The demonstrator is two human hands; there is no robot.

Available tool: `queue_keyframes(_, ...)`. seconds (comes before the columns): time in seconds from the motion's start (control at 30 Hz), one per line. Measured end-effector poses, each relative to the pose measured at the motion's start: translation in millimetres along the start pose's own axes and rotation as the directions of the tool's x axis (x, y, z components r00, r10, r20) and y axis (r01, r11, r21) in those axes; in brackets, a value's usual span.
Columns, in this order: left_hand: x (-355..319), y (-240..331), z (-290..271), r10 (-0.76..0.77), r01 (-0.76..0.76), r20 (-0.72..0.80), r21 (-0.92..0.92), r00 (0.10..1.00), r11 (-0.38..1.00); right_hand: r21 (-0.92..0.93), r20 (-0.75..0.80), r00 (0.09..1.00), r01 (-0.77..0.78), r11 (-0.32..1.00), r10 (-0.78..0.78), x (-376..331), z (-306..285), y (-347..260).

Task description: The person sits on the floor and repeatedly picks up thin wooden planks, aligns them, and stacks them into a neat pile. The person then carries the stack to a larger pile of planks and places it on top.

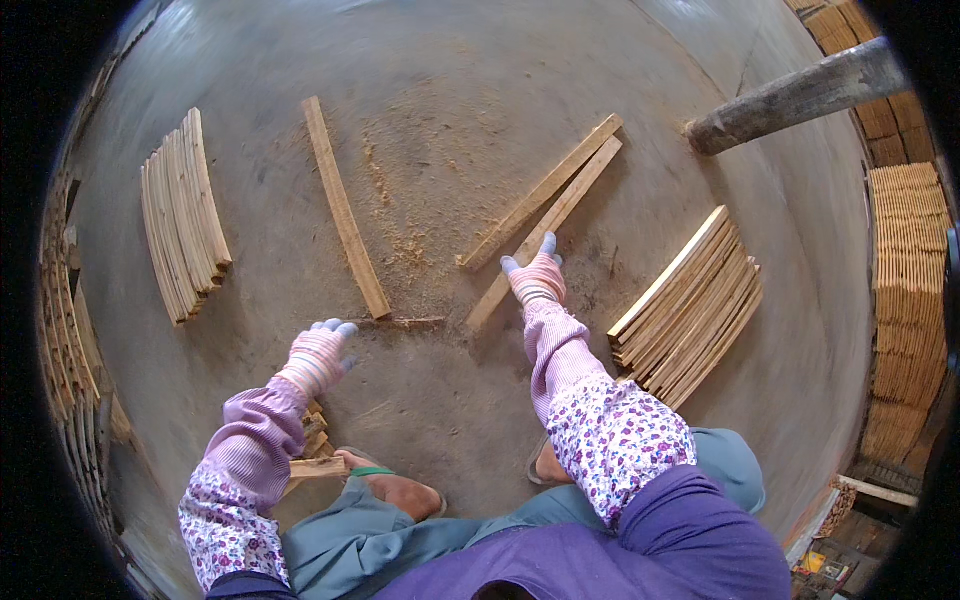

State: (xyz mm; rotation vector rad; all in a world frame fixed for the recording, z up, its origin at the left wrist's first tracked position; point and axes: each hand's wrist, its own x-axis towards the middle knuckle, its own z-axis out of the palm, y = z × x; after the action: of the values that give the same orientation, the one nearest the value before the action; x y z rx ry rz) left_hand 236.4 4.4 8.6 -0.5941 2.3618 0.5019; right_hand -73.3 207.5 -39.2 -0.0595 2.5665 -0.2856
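Observation:
My right hand, in a striped glove with bare-looking pale fingertips, straddles a pale wooden strip, thumb on one side and fingers on the other. Close along its left side lies a second wooden strip, the two nearly touching at their far ends. My left hand, gloved alike, hovers above the floor with fingers stretched and nothing in them. Ahead of it a single wooden strip lies slanted, its near end by a thin dark stick on the floor.
Stacked strips stand at left and right. Short wood pieces lie beside my left foot. Sawdust covers the middle floor. A post rises at the far right, with tall wood stacks beyond.

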Motion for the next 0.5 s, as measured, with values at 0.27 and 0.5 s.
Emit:
queue_keyframes(0.27,69.6,4.8,100.3,0.075,-0.031,-0.190,0.225,0.979,0.974,0.774,-0.321,0.945,0.224,0.592,0.062,115.0,37.3,53.6)
queue_keyframes(0.5,7.4,145.5,137.0,0.614,-0.622,0.144,0.014,0.776,0.783,0.985,-0.064,0.996,0.052,0.166,0.068,96.6,38.8,-13.4)
